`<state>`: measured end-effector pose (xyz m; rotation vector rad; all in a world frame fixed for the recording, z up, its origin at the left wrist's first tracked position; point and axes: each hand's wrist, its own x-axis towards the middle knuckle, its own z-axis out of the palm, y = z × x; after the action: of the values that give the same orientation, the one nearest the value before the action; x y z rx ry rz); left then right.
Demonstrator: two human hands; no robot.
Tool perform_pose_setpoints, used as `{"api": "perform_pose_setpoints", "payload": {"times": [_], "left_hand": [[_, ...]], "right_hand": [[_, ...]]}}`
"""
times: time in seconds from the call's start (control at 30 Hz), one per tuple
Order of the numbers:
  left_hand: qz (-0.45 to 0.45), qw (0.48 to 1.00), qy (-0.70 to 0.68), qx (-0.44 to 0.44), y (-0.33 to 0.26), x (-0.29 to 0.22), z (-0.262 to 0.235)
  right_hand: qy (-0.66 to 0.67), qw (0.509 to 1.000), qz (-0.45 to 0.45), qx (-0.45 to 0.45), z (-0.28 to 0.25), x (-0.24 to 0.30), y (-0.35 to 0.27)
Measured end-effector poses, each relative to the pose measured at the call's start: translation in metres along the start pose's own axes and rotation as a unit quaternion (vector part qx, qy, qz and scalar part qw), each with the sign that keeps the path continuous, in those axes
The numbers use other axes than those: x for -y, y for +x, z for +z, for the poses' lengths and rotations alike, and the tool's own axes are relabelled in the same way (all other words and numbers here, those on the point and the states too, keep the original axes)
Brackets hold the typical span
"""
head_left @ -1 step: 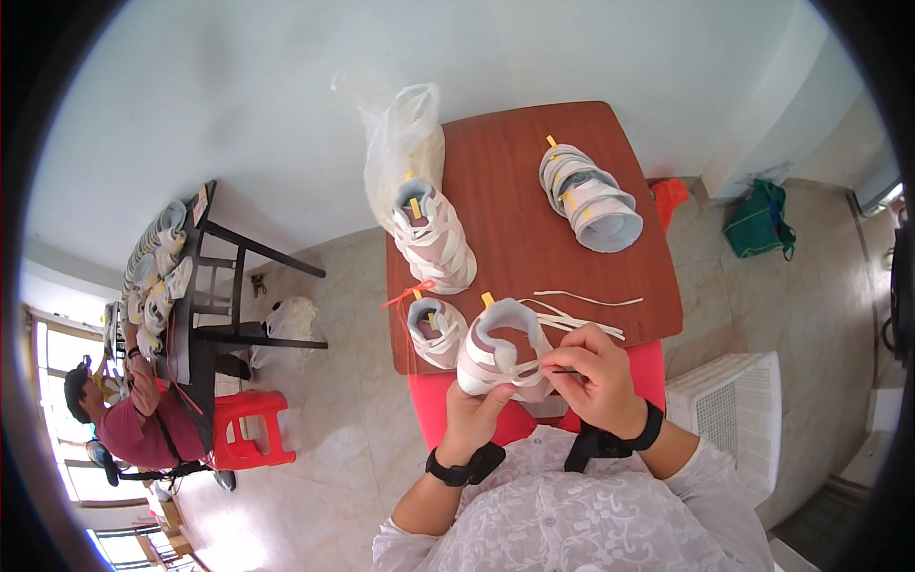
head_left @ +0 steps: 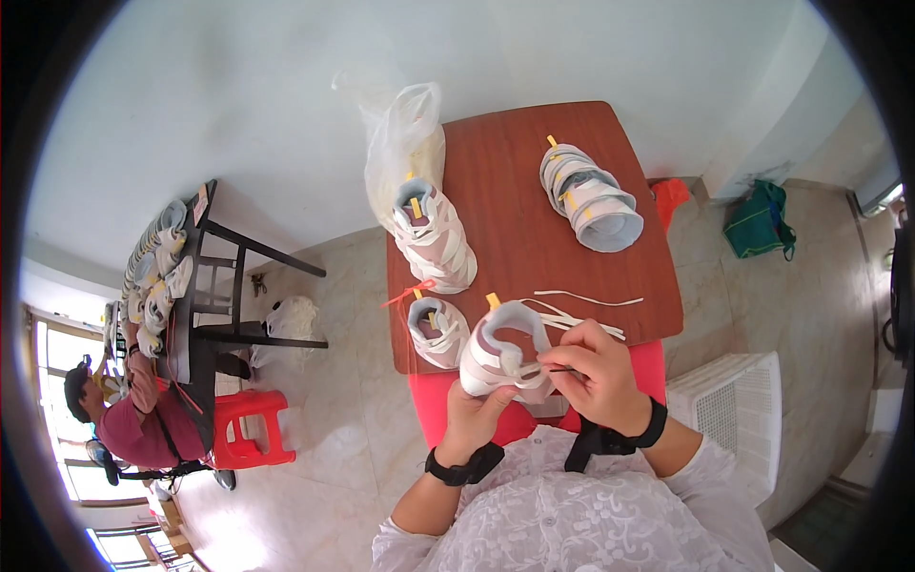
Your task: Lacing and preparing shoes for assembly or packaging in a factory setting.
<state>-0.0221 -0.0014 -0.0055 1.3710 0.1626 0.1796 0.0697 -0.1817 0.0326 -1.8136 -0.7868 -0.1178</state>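
My left hand (head_left: pixel 476 419) grips the near end of a white and mauve shoe upper (head_left: pixel 479 370), thumb on top. The upper has a pale grey lining and a yellow pull tab. My right hand (head_left: pixel 600 377) pinches a thin dark tool (head_left: pixel 562 370) at the upper's right side, where a white lace also runs by the fingertips; I cannot tell if the fingers hold it too. Loose white laces (head_left: pixel 581 322) lie on the table beyond my right hand. Just left of the held upper sits a small laced upper (head_left: pixel 437 333), beside red cord (head_left: pixel 410 292).
On the brown table (head_left: pixel 515 210) stand a stack of laced uppers (head_left: pixel 434 238) at left and nested uppers (head_left: pixel 591 197) at far right. A clear plastic bag (head_left: pixel 405 143) hangs behind. A white basket (head_left: pixel 729 410) is at right. Another person (head_left: pixel 152 419) works at a dark table leftward.
The held upper has shifted very slightly to the right and toward me. Both hands keep nearly the same place and grip.
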Motion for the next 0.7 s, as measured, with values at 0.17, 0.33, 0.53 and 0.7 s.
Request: {"api": "perform_pose_setpoints", "payload": {"times": [0.17, 0.33, 0.53, 0.7], "left_hand": [[-0.01, 0.988, 0.078, 0.131, 0.006, -0.004, -0.013], [-0.015, 0.975, 0.119, 0.19, 0.014, -0.011, -0.017], [-0.054, 0.983, 0.028, 0.173, 0.014, -0.015, -0.008], [-0.078, 0.995, -0.014, 0.067, 0.009, -0.016, 0.02]], "right_hand": [[-0.104, 0.982, -0.05, 0.151, -0.015, 0.004, 0.024], [-0.094, 0.957, -0.081, 0.261, -0.018, -0.007, 0.034], [-0.03, 0.955, -0.103, 0.277, -0.013, -0.011, 0.038], [-0.084, 0.961, -0.058, 0.258, -0.012, -0.013, 0.039]]}}
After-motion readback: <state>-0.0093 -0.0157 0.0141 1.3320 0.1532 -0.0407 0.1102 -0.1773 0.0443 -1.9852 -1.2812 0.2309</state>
